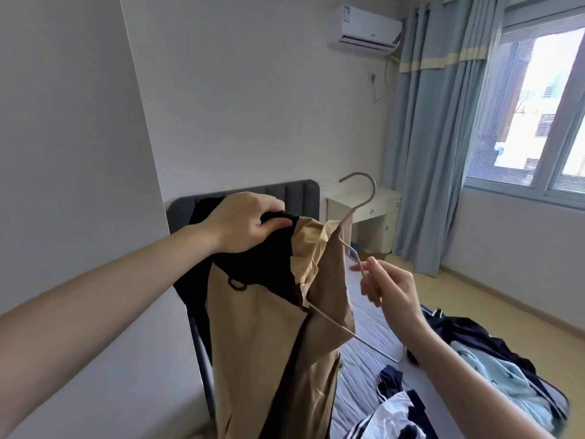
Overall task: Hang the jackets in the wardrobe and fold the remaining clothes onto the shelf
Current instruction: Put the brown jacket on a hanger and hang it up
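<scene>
Pinching the hanger [348, 236] by its arm, right hand [391, 288] faces left hand [245, 221] gripping the jacket [272, 327] collar above the bed's [364, 353] head end; half-threaded, the jacket may slip off.

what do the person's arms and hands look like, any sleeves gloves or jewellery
Both forearms are bare as far as the frame shows, with no sleeve in view. The left hand and right hand wear no gloves, and no rings, watch or bracelet show. Fingernails look short and unpainted.
</scene>
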The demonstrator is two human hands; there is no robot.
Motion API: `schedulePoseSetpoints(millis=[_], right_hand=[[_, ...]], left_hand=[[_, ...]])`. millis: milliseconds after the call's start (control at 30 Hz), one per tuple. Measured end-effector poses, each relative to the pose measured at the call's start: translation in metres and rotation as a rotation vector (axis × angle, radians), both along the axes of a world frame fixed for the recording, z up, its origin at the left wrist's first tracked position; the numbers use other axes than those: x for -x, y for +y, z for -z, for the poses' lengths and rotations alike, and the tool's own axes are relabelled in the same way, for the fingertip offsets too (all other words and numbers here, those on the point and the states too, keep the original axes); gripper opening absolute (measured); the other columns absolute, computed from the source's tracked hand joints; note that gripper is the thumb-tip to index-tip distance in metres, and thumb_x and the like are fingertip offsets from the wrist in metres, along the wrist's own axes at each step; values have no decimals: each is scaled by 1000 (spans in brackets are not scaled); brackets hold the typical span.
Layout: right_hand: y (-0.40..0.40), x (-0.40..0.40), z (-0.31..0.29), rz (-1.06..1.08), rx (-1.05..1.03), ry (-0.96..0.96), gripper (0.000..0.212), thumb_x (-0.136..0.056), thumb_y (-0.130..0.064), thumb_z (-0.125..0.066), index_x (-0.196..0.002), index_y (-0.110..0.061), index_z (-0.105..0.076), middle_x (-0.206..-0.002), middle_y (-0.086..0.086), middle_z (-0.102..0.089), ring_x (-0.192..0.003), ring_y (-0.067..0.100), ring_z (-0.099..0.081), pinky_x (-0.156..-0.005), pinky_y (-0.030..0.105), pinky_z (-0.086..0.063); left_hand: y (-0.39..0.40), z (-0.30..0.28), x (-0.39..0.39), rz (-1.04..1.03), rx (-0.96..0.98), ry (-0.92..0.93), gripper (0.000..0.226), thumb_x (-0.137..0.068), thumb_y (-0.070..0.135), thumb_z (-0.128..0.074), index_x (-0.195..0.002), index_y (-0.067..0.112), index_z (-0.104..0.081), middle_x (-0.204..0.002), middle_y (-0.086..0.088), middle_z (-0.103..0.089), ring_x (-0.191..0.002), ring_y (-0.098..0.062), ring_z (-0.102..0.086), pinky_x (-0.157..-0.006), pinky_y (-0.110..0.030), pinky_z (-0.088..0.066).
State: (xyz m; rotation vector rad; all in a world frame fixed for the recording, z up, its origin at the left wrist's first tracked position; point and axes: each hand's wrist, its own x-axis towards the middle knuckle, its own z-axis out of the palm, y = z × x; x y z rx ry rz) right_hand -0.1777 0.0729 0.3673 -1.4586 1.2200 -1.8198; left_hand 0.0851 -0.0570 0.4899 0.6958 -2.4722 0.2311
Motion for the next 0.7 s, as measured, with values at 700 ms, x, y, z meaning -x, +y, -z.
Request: schedulePoseSetpoints(millis=[700], right_hand=[[-54, -25, 103, -135, -601, 510, 17, -91, -43, -72, -88, -28, -78, -88, -6, -76, -84, 7, -70, -82, 31, -58]], left_hand=[[-13, -10, -71, -118, 18, 98, 38, -94, 62, -47, -75, 30, -56, -70, 12, -60, -67, -8, -58, -56, -30, -43]])
